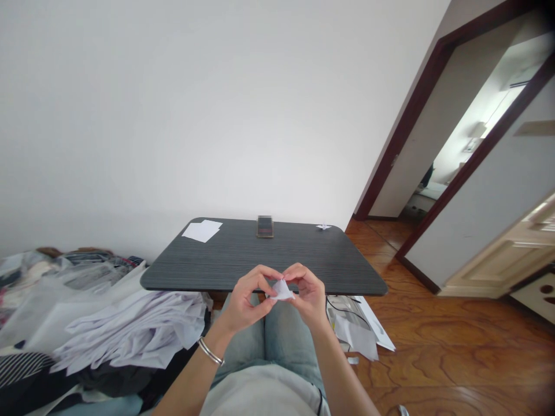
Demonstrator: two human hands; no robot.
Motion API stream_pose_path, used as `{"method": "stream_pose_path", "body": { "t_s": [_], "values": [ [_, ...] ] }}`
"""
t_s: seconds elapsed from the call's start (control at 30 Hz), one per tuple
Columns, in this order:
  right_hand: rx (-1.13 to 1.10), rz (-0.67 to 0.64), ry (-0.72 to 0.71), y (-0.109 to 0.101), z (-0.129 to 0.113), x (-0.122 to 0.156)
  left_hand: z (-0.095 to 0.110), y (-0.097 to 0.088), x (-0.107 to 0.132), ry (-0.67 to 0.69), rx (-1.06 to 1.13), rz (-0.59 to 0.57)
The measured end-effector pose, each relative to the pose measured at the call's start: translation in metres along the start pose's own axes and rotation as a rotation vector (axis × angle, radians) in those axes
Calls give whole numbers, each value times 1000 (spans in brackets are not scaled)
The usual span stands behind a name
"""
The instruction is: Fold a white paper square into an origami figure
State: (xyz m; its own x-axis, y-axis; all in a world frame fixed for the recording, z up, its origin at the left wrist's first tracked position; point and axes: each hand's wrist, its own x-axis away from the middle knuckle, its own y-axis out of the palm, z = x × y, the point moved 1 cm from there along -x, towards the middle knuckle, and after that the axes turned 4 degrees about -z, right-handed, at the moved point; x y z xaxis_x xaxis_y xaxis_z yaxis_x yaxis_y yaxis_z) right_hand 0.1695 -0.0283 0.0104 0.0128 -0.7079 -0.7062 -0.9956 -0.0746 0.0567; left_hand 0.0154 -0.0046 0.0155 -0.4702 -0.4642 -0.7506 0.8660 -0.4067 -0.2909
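Note:
A small folded piece of white paper (282, 290) is held up between both hands, just in front of the table's near edge and above the lap. My left hand (249, 297) pinches its left side with thumb and fingers, and a silver bracelet (210, 351) circles that wrist. On the opposite side, my right hand (307, 292) grips the paper at its top and lower right corner. The paper looks roughly triangular; its finer folds are too small to make out.
On the dark table (243, 260) lie white paper sheets (202, 230) at the back left, a phone-like dark object (265, 226) at the back middle and a folded paper figure (323, 227) at the back right. Piled clothes (134, 329) stand left; papers (358, 335) lie below right.

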Motion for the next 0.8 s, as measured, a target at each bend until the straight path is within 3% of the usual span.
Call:
{"method": "stream_pose_path", "body": {
  "t_s": [0.2,0.37,0.8],
  "values": [
    [-3,-37,40,1,-1,-1,2,-2,-2,46,-77,72],
    [-16,31,0,0,-1,-2,6,-2,-3,69,-163,106],
    [88,16,-4,-2,-4,3,8,-4,-5,100,-214,171]
  ]
}}
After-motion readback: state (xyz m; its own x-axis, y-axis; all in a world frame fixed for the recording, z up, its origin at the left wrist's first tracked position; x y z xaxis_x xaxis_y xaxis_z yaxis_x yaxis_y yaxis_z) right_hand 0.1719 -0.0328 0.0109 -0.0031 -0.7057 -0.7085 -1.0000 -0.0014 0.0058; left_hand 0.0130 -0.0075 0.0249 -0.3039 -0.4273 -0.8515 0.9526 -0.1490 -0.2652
